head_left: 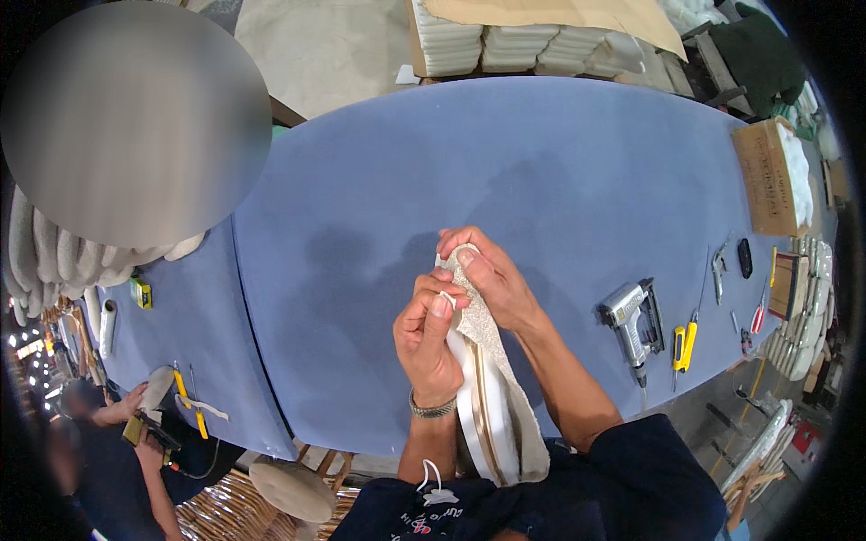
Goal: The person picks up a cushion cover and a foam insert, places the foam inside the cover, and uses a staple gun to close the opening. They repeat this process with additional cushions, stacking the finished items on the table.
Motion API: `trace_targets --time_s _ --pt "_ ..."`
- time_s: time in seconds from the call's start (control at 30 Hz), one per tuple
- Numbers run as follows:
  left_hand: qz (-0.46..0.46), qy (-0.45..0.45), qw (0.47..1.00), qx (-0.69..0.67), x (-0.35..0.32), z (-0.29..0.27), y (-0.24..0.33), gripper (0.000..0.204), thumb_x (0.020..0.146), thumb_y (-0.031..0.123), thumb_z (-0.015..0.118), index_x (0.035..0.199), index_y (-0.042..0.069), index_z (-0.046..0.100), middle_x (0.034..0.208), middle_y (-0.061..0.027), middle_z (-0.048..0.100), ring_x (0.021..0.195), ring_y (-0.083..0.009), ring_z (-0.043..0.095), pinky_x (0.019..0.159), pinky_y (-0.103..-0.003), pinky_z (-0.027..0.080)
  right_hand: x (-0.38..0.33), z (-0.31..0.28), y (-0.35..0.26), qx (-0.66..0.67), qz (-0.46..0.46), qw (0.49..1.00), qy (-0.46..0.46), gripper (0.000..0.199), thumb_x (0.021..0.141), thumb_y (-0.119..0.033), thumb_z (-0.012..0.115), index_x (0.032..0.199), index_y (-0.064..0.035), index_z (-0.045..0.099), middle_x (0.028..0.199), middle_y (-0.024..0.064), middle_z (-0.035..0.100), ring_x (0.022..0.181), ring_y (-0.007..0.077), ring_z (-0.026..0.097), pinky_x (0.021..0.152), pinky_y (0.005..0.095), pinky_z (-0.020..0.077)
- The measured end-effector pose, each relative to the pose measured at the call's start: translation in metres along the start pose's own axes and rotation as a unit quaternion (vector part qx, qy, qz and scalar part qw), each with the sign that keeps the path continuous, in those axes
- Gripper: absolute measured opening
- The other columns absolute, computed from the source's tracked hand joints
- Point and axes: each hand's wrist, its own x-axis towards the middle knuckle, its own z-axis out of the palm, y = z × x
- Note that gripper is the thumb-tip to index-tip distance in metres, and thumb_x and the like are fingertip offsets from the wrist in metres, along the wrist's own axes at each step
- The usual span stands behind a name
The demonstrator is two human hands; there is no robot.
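Note:
In front of my body stands a padded panel on edge, with white foam (467, 406) and a thin wood-coloured layer (487, 415) along its side. Speckled beige fabric (487, 334) covers its right face and runs up to my fingers. My right hand (494, 281) is closed on the upper end of this fabric, thumb on top. Lower and to the left, my left hand (426, 343) pinches a small white edge or strip at the fabric's border. The fingertips of both hands nearly meet. What lies between them is partly hidden.
On the blue table (388, 180) at right lie a staple gun (631, 320), yellow-handled tools (686, 347) and a black object (744, 259). A cardboard box (767, 180) stands beyond. Beige cushions (72, 252) are stacked at left. Lower left, another person's hand (144, 442) holds a staple gun.

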Motion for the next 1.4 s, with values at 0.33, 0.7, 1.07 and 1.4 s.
trace_targets --time_s 0.33,0.7,1.07,1.4 --pt "0.074 -0.068 0.991 0.087 -0.007 -0.027 -0.006 0.022 0.097 0.013 0.062 0.092 -0.004 0.075 0.103 -0.0103 0.067 0.115 -0.0228 0.055 0.120 -0.050 0.031 -0.025 0.021 -0.029 -0.083 -0.007 0.992 0.097 0.039 0.099 -0.014 0.062 0.135 -0.0034 0.053 0.143 0.0170 0.054 0.124 0.0273 0.058 0.105 0.0409 0.0452" --pt "0.134 -0.051 0.983 0.119 -0.007 -0.023 -0.005 0.012 0.090 0.004 0.075 0.100 0.006 0.081 0.097 -0.0037 0.075 0.109 -0.0189 0.062 0.120 -0.052 0.036 -0.242 -0.145 0.016 -0.654 0.244 0.665 0.267 0.077 0.075 0.001 0.073 0.145 -0.0029 0.042 0.140 0.0245 0.050 0.126 0.0439 0.051 0.105 0.0498 0.0441" --pt "0.203 -0.049 0.963 0.170 -0.008 -0.014 -0.016 0.022 0.078 -0.003 0.082 0.097 0.008 0.082 0.097 -0.0025 0.073 0.105 -0.0200 0.066 0.118 -0.053 0.039 -0.153 -0.106 -0.101 -0.196 0.203 0.921 0.269 0.062 0.078 -0.001 0.075 0.138 -0.0006 0.058 0.122 0.0122 0.067 0.102 0.0198 0.066 0.088 0.0352 0.0536" --pt "0.189 -0.049 0.969 0.150 -0.005 -0.014 -0.018 0.024 0.076 -0.004 0.082 0.097 0.006 0.082 0.095 -0.0027 0.074 0.105 -0.0196 0.066 0.118 -0.054 0.038 -0.051 -0.043 -0.168 -0.494 -0.014 0.858 -0.139 0.065 0.073 -0.014 0.082 0.136 -0.0054 0.065 0.118 0.0138 0.072 0.098 0.0273 0.072 0.084 0.0356 0.0587"
